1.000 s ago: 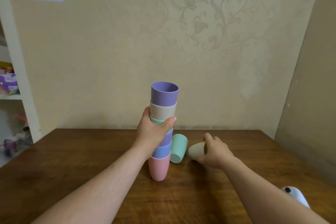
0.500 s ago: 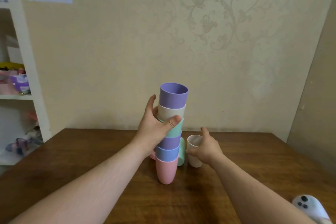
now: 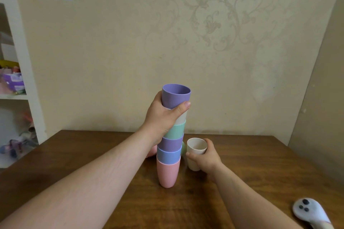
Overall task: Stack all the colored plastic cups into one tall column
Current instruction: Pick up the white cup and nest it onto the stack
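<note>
A column of nested cups (image 3: 170, 147) stands on the wooden table (image 3: 251, 165): pink at the bottom, then blue, purple, mint, cream and a purple cup (image 3: 176, 95) on top. My left hand (image 3: 162, 115) is wrapped around the column's upper part, at the top purple and cream cups. My right hand (image 3: 204, 156) holds an upright cream cup (image 3: 195, 151) just right of the column, close to the tabletop. A mint-green cup (image 3: 184, 148) peeks out behind the column. A bit of a pink cup (image 3: 151, 151) shows behind my left forearm.
A white controller (image 3: 310, 214) lies at the table's front right. White shelves (image 3: 24, 72) with toys stand at the left. The wallpapered wall is right behind the table, and a side wall closes in at the right.
My left hand slid up the column from the mint cup to the top cups. My right hand picked up the lying cream cup, turned it upright and brought it next to the column.
</note>
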A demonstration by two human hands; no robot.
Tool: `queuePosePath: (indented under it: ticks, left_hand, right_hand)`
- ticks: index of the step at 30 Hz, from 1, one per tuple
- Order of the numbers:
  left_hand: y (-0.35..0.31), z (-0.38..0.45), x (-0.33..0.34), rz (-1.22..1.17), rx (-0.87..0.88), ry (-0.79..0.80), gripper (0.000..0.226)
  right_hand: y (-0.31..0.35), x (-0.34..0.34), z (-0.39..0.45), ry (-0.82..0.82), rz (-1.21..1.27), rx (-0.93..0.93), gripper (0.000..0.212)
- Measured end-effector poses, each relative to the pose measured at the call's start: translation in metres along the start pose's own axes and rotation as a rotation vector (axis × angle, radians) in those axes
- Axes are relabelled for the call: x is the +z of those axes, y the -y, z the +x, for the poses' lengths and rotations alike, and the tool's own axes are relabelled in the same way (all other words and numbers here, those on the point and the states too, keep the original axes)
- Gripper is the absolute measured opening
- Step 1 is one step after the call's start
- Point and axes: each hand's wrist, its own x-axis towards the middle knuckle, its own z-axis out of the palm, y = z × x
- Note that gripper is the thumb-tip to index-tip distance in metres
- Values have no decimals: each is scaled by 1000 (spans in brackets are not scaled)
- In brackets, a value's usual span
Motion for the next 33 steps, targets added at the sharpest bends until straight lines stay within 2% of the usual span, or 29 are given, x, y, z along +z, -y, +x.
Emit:
queuePosePath:
  ticks: [6,9,13,16,20,23,28,30,33]
  left_hand:
    - [3,-5,5,89,53,-97,65]
    - [2,-6,4,116,58,-108,67]
    - [0,-6,4,140,38,-111,66]
    - [0,-5,5,149,7,-108,66]
    - [-2,-7,5,127,-19,-99,65]
    - [-5,-8,7,157,-23,-130,53]
    - [-8,-4,9,204,-70,-150,52]
    - [-3,-5,6,189,-46,-112,52]
    - [13,-18,-2,232,-38,-3,64]
  right_hand:
    - [-2,-1,4,-32,30,10,102]
    - [18,-12,0,-124,50,-38,99]
    - [90,-40,-8,-213,295,-156,92]
    - [163,-59,-23,-255,493,-356,73]
    - [243,-65,-62,-130,623,-541,58]
    - [262,-50,-85,-1,462,-609,58]
    - [224,-14,-77,155,193,-589,73]
    - [208,-6,-71,166,209,-569,72]
    - [196,0,-68,160,279,-556,61]
